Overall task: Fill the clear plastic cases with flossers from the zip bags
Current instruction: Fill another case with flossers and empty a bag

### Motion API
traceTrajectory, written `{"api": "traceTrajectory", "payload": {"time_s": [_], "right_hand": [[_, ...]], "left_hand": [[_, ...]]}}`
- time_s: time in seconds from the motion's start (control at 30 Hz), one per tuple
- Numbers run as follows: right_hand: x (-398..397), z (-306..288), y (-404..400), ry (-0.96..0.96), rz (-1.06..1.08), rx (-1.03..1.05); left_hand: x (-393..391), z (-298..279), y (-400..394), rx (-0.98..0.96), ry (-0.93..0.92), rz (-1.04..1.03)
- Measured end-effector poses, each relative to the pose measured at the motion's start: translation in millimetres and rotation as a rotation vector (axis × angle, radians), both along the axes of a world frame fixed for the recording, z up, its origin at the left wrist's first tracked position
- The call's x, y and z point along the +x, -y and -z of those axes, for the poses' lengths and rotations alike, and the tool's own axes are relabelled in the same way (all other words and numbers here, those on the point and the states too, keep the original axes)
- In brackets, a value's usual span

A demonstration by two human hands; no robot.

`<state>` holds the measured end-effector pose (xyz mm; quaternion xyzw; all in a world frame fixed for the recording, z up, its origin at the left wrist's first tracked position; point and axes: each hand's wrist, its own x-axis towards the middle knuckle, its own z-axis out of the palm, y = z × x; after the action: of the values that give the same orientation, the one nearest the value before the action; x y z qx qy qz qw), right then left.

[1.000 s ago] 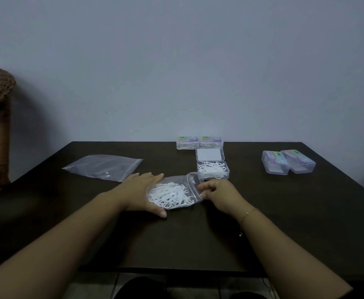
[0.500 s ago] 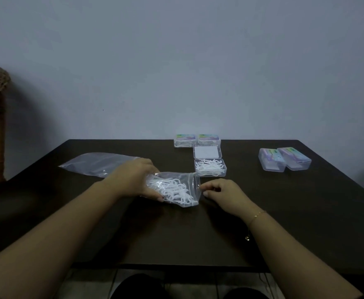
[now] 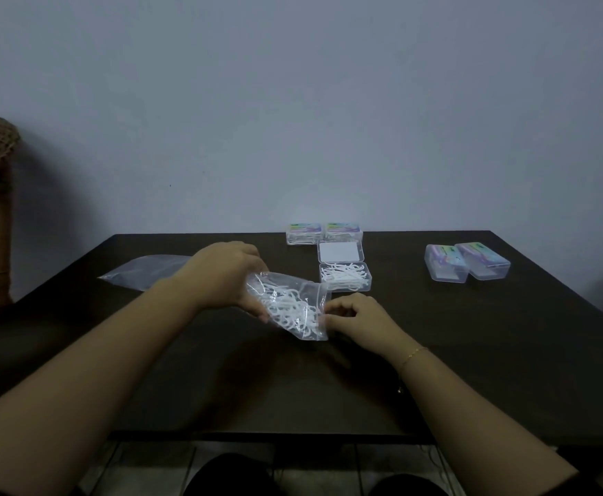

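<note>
Bag's up off the table now — a second ago my left hand [image 3: 226, 277] lay flat across the zip bag [image 3: 292, 306] with the bag flat on the dark table [image 3: 471, 352], and now I've got my fingers curled round its closed end and tipped it, so the flossers [image 3: 289, 309] have slid in a white heap toward the mouth, which hangs low on the side nearest the open case [image 3: 345, 277]. That reads to me as the setup for pulling out the next pinch, not a pour just yet. My right hand [image 3: 355, 318] has barely shifted; it sits right at the bag's mouth, fingers curled in against the plastic edge, and it looks like I'm pinching the lip or a flosser there, though the dim light won't let me say which. Taking the open case as my marker: the bag hangs just in front of it and a touch to its left, close but not touching. The case's lid lies flat directly behind it, and two closed cases [image 3: 323, 232] sit behind that by the wall. Two more closed cases [image 3: 466, 261] rest well off to its right. An emptied-looking zip bag [image 3: 149, 273] lies well to its left, partly behind my left wrist. The open case already has a layer of flossers, so I judge it part-filled.
</note>
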<state>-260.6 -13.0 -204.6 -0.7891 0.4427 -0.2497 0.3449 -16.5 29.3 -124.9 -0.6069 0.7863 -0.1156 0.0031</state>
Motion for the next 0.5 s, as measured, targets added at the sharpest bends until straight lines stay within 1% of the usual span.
{"api": "traceTrajectory", "payload": {"time_s": [0.07,0.13,0.2,0.37,0.5], "right_hand": [[-1.7,0.3,0.1,0.043,0.003,0.003],[-1.5,0.5,-0.7,0.036,-0.008,-0.014],[0.4,1.0,-0.4,-0.011,-0.020,-0.043],[6.6,5.4,1.3,-0.267,-0.029,-0.130],[7.9,5.6,0.3,-0.312,-0.020,-0.114]], "left_hand": [[-0.5,-2.3,-0.1,0.006,0.032,-0.002],[-1.4,-4.5,-0.5,0.010,0.066,-0.004],[-2.0,-6.2,-0.7,0.018,0.105,-0.003],[-3.2,-8.1,-0.9,0.028,0.171,-0.007],[-6.2,-9.0,-0.7,0.024,0.171,0.002]]}}
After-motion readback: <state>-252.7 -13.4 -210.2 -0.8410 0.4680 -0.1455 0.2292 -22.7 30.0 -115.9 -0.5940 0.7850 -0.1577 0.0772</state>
